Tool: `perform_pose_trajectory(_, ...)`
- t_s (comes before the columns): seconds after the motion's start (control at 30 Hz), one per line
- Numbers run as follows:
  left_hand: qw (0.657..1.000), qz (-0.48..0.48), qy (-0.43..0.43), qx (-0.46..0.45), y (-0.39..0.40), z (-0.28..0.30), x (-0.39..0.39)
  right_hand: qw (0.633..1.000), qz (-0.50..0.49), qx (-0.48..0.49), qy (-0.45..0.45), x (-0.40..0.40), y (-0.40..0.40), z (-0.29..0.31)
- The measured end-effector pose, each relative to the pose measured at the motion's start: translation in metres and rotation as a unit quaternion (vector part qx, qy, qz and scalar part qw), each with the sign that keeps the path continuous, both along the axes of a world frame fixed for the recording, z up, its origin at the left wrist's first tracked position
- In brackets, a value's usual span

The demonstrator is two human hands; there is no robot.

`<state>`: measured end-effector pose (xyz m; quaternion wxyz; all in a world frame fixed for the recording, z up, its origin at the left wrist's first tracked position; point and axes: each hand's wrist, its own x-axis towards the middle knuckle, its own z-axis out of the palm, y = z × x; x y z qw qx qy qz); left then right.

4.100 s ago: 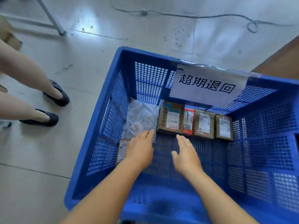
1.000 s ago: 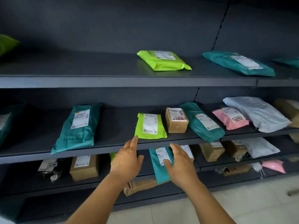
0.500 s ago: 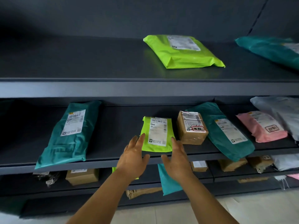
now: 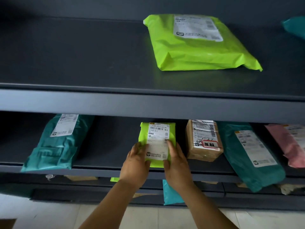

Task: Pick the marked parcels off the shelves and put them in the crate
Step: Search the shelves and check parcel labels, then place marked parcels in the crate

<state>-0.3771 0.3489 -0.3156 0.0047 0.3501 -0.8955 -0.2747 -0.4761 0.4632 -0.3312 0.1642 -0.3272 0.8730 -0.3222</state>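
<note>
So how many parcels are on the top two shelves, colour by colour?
Lime green: 2, big lime bag, small lime bag
Teal: 3, left teal bag, right teal bag, teal bag at top right edge
Brown: 1, brown box
Pink: 1, pink bag
Total: 7

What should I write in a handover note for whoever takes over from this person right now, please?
Left hand and right hand: both on the near end of the small lime parcel on the middle shelf, not yet lifted.
Beside it: a brown box bearing a red-bordered sticker.
Also there: teal bags, a pink bag, and a large lime bag on the top shelf.
Crate: out of view.
Left: check marks, carry marked parcels to the crate.
</note>
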Motion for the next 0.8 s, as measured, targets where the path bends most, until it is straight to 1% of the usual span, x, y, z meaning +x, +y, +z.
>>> perform_pose_trajectory(0.17,0.999,0.036,0.032,-0.001,-0.001,-0.005,-0.003,0.999,0.011,-0.032,0.008,-0.008,-0.006,-0.004)
perform_pose_trajectory(0.33,0.999,0.046,0.02,-0.008,0.001,-0.004,-0.011,0.999,0.024,0.024,0.0,-0.017,-0.008,0.001)
perform_pose_trajectory(0.43,0.997,0.054,0.03,-0.043,0.008,0.006,-0.019,0.998,0.045,0.034,0.038,-0.011,-0.004,0.017)
perform_pose_trajectory(0.53,0.995,0.046,0.067,-0.053,0.019,0.021,-0.032,0.995,0.053,-0.023,0.086,-0.006,0.004,0.042)
perform_pose_trajectory(0.6,0.994,0.026,0.098,-0.049,0.028,0.03,-0.043,0.99,0.034,-0.054,0.126,-0.012,0.014,0.058)
perform_pose_trajectory(0.67,0.992,-0.005,0.116,-0.047,0.037,0.036,-0.055,0.983,-0.021,-0.09,0.156,-0.027,0.03,0.065)
perform_pose_trajectory(0.73,0.992,-0.039,0.116,-0.027,0.049,0.039,-0.068,0.982,-0.086,-0.099,0.138,-0.046,0.048,0.066)
perform_pose_trajectory(0.8,0.992,-0.074,0.101,-0.003,0.063,0.04,-0.08,0.985,-0.129,-0.078,0.083,-0.065,0.064,0.062)
